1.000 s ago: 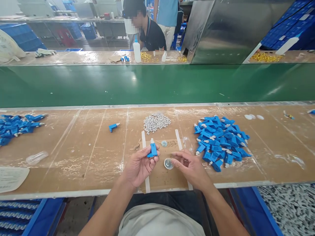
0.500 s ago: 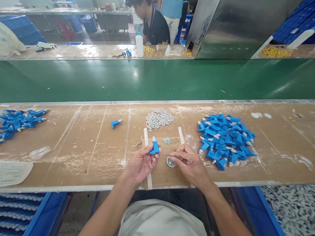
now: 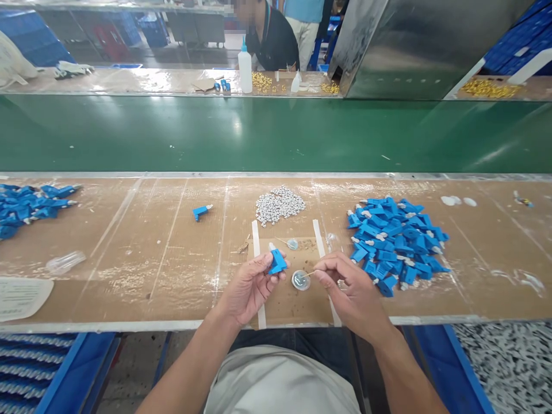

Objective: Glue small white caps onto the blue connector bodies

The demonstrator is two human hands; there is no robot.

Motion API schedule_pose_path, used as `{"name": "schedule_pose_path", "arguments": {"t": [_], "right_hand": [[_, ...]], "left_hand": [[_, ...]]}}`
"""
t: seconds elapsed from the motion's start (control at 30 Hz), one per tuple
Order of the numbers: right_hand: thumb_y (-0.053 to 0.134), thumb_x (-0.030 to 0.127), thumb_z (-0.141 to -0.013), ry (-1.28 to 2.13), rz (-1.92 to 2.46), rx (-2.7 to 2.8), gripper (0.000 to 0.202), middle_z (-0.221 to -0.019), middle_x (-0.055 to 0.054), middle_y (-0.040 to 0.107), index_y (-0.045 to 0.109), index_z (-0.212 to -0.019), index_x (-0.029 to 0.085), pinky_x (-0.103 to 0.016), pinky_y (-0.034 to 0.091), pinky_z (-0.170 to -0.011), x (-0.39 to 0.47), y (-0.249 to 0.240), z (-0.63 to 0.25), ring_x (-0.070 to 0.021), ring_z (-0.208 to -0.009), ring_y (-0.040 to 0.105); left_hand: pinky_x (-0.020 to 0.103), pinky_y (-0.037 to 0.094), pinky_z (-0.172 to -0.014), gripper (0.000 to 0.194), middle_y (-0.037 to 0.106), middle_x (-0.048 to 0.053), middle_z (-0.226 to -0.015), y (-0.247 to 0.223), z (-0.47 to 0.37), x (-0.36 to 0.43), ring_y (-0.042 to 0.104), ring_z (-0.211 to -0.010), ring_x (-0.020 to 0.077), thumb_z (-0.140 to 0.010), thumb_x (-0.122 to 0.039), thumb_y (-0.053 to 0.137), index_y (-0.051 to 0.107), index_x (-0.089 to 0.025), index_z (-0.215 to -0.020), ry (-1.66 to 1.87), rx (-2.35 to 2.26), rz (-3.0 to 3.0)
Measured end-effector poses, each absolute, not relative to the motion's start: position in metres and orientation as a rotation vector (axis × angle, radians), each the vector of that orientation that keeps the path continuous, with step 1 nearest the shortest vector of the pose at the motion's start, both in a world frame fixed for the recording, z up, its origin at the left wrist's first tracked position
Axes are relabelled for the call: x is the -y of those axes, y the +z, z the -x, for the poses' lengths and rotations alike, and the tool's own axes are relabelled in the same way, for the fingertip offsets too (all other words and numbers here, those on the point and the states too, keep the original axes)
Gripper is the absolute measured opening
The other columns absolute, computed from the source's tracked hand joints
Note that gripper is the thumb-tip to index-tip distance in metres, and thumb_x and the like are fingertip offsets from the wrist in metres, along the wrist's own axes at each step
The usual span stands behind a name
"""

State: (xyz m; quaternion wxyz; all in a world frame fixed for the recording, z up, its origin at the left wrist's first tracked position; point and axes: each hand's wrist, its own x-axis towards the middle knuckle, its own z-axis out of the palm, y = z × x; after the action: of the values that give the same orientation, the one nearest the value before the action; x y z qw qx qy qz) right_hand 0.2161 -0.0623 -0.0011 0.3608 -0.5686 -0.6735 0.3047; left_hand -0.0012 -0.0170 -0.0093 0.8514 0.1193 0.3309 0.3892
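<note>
My left hand (image 3: 254, 287) pinches a blue part with a white tip (image 3: 277, 262), its tip pointing up and away from me. To its right, my right hand (image 3: 349, 290) grips a thin stick (image 3: 311, 273) between thumb and fingers. The stick's far end reaches into a small round dish (image 3: 301, 280) of clear substance. Behind the dish lies a smaller clear disc (image 3: 292, 244) with another thin stick by it. A heap of small grey-white pieces (image 3: 279, 205) sits farther back on the brown table (image 3: 172, 259).
A large pile of blue parts (image 3: 394, 241) lies to the right, another (image 3: 30, 207) at far left. One blue part (image 3: 202, 212) sits alone left of centre. Beyond the green belt (image 3: 259, 135) are a white bottle (image 3: 245, 69) and a seated person (image 3: 280, 40).
My right hand has moved right, away from the dish, and the stick in it now shows. The blue part in my left hand has shifted slightly right and tilted. The view has shifted slightly.
</note>
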Motion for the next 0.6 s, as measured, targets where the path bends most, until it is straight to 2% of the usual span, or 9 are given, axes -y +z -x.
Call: {"name": "schedule_pose_path", "arguments": {"t": [0.1, 0.2, 0.3, 0.47, 0.6], "right_hand": [[0.055, 0.031, -0.099, 0.796, 1.478, 1.613, 0.014, -0.095, -0.004, 0.066, 0.064, -0.094, 0.022, -0.032, 0.047, -0.072, 0.065, 0.003, -0.217, -0.0184, -0.081, 0.061], [0.058, 0.034, -0.098, 0.848, 1.487, 1.436, 0.014, -0.096, -0.004, 0.07, 0.065, -0.098, 0.022, -0.03, 0.049, -0.062, 0.067, 0.005, -0.216, -0.0148, -0.066, 0.061], [0.061, 0.034, -0.096, 0.834, 1.456, 1.325, 0.013, -0.088, -0.003, 0.07, 0.066, -0.097, 0.021, -0.028, 0.05, -0.058, 0.068, 0.013, -0.213, -0.0132, -0.059, 0.06], [0.066, 0.027, -0.094, 0.708, 1.385, 1.234, 0.006, -0.088, -0.004, 0.07, 0.067, -0.094, 0.021, -0.027, 0.052, -0.055, 0.067, 0.037, -0.204, -0.0125, -0.058, 0.061], [0.066, 0.022, -0.093, 0.639, 1.337, 1.283, 0.003, -0.09, -0.004, 0.071, 0.067, -0.096, 0.021, -0.027, 0.055, -0.054, 0.068, 0.045, -0.196, -0.0133, -0.059, 0.063]], "left_hand": [[0.013, 0.056, -0.06, 0.019, 0.07, 0.011, -0.091, -0.009, -0.001, 0.02, 0.067, -0.071, 0.0107, -0.09, -0.02, 0.066, 0.073, -0.006, -0.102, 0.816, -0.706, -0.262], [0.012, 0.055, -0.059, 0.026, 0.069, 0.009, -0.087, -0.009, -0.006, 0.025, 0.067, -0.069, 0.0097, -0.088, -0.022, 0.069, 0.072, -0.005, -0.107, 0.806, -0.715, -0.276], [0.011, 0.054, -0.059, 0.03, 0.068, 0.008, -0.086, -0.007, -0.013, 0.032, 0.065, -0.068, 0.008, -0.089, -0.024, 0.069, 0.071, -0.005, -0.111, 0.777, -0.704, -0.28], [0.01, 0.049, -0.054, 0.019, 0.066, 0.008, -0.089, -0.001, -0.023, 0.04, 0.062, -0.065, 0.0061, -0.09, -0.027, 0.069, 0.068, -0.009, -0.095, 0.741, -0.677, -0.275], [0.01, 0.047, -0.054, 0.019, 0.062, 0.006, -0.085, 0.003, -0.026, 0.04, 0.06, -0.064, 0.006, -0.089, -0.028, 0.069, 0.065, -0.01, -0.095, 0.721, -0.651, -0.286]]}}
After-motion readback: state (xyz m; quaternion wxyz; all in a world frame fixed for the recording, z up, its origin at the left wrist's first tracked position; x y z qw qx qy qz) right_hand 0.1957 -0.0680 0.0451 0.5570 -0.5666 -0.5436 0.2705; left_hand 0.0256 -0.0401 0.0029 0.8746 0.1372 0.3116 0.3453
